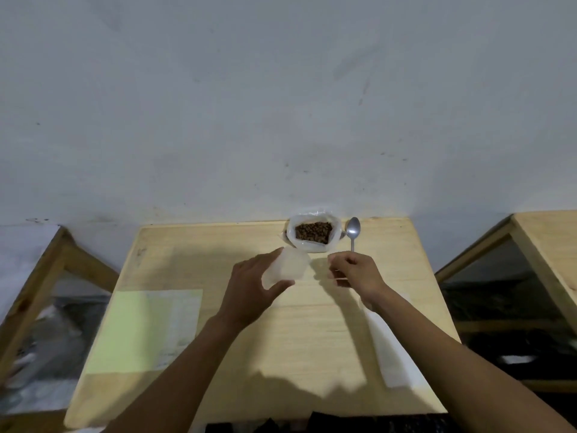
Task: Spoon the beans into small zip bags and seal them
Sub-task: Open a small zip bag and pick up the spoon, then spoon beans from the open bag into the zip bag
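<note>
An open plastic bag of brown beans (313,232) stands at the far edge of the wooden table (281,332). My left hand (249,292) holds a small clear zip bag (287,267) between thumb and fingers, just in front of the bean bag. My right hand (356,271) grips the handle of a metal spoon (353,231). The spoon's bowl points away from me, to the right of the beans and level with them. The small bag looks empty, though blur makes this hard to judge.
A pale green and white sheet (143,331) lies on the table's left part. A white stack of flat bags (390,348) lies under my right forearm. Wooden frames with dark panels stand on both sides of the table (505,295). A grey wall rises directly behind.
</note>
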